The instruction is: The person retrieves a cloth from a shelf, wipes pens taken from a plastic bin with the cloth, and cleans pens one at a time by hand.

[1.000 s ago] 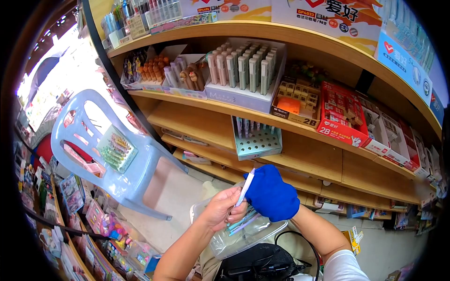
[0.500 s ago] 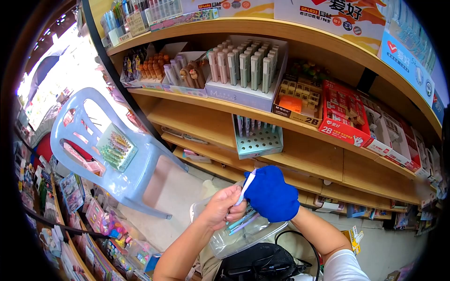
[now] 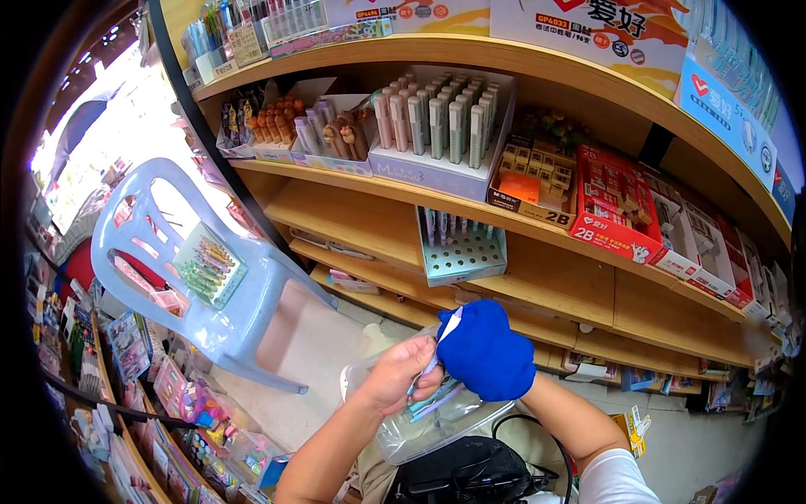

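My left hand [image 3: 406, 371] is closed around a slim pen [image 3: 431, 364] with a pale purple barrel and a white upper part. A bright blue cloth [image 3: 485, 351] covers my right hand, hiding its fingers, and is pressed against the pen's upper end. Below both hands sits a clear plastic bin [image 3: 420, 441] on my lap, with several pastel pens [image 3: 437, 403] lying in it. Ahead on a lower shelf stands a light teal pen display box [image 3: 464, 267], pens in its back rows and bare holes in front.
A light blue plastic chair [image 3: 264, 290] at left carries a box of pens [image 3: 210, 267]. Wooden shelves [image 3: 554, 290] curve ahead, with upright correction pens [image 3: 453, 126] and a red eraser box [image 3: 617, 227]. A black bag [image 3: 462, 470] rests against me.
The blue cloth has shifted slightly around the pen's upper end, and the pen is tilted a little differently. My left hand has turned slightly.
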The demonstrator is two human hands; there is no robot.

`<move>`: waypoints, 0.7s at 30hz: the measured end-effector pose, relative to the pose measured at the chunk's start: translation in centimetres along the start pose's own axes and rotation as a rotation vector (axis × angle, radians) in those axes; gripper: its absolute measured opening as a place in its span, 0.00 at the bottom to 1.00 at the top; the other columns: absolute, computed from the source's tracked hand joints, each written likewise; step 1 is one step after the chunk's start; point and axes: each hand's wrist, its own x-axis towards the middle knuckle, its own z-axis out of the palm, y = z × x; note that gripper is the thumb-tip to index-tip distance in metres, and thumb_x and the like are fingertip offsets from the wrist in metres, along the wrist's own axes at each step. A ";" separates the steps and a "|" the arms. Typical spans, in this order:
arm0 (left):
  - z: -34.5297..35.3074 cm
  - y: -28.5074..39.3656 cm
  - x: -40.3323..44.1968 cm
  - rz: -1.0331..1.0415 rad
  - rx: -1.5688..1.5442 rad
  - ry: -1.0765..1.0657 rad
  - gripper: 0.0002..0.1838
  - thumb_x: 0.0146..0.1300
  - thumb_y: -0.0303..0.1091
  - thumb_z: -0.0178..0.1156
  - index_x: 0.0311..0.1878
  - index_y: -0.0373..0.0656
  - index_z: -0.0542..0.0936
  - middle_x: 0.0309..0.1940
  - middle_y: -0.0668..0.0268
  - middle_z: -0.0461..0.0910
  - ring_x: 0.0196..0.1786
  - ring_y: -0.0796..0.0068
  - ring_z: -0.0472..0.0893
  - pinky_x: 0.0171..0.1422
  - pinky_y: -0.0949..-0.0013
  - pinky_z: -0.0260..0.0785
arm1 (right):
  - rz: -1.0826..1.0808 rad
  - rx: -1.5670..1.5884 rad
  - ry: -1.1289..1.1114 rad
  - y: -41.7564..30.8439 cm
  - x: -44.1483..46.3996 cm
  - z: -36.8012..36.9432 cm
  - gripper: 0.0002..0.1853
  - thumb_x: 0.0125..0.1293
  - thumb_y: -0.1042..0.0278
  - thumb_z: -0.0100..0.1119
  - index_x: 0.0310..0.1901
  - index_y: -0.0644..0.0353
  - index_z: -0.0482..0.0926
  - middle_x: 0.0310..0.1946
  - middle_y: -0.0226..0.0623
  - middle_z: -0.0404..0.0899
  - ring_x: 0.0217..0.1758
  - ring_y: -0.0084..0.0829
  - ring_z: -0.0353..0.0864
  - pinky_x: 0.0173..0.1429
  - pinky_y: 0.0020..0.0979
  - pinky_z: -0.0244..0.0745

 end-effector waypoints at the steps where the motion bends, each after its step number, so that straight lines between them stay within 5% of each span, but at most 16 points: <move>1: -0.1 -0.1 0.0 0.015 0.025 0.001 0.13 0.67 0.43 0.45 0.31 0.44 0.66 0.15 0.71 0.60 0.15 0.82 0.59 0.19 0.81 0.52 | 0.008 0.040 0.117 0.0 0.1 0.2 0.07 0.45 0.65 0.53 0.22 0.59 0.73 0.22 0.42 0.74 0.28 0.41 0.75 0.31 0.40 0.67; 4: -0.3 -0.1 0.0 0.032 0.058 -0.005 0.14 0.67 0.43 0.45 0.30 0.44 0.65 0.15 0.72 0.60 0.15 0.83 0.59 0.19 0.81 0.52 | -0.177 0.055 -0.078 0.5 0.8 -2.5 0.07 0.45 0.65 0.54 0.22 0.59 0.73 0.23 0.42 0.74 0.28 0.41 0.74 0.32 0.40 0.67; 13: -0.5 0.3 0.0 -0.006 -0.078 -0.065 0.11 0.64 0.41 0.48 0.32 0.43 0.68 0.13 0.72 0.58 0.13 0.82 0.57 0.17 0.80 0.50 | -0.186 0.104 0.175 1.4 -0.4 0.8 0.05 0.44 0.65 0.55 0.24 0.55 0.75 0.27 0.40 0.74 0.33 0.41 0.73 0.35 0.39 0.67; 16: -0.2 0.3 -0.1 0.002 -0.099 -0.052 0.10 0.63 0.40 0.50 0.32 0.43 0.69 0.12 0.72 0.58 0.12 0.82 0.57 0.17 0.79 0.50 | -0.080 0.056 -0.080 1.3 -0.9 1.1 0.12 0.49 0.68 0.55 0.38 0.53 0.77 0.38 0.36 0.75 0.43 0.39 0.70 0.48 0.37 0.64; 21: -0.3 0.2 -0.1 0.003 -0.115 -0.049 0.11 0.63 0.41 0.50 0.35 0.43 0.68 0.13 0.72 0.59 0.14 0.82 0.58 0.18 0.79 0.51 | -0.058 -0.035 -0.262 0.4 0.0 -0.8 0.10 0.50 0.68 0.53 0.36 0.53 0.77 0.37 0.37 0.75 0.43 0.39 0.70 0.47 0.37 0.64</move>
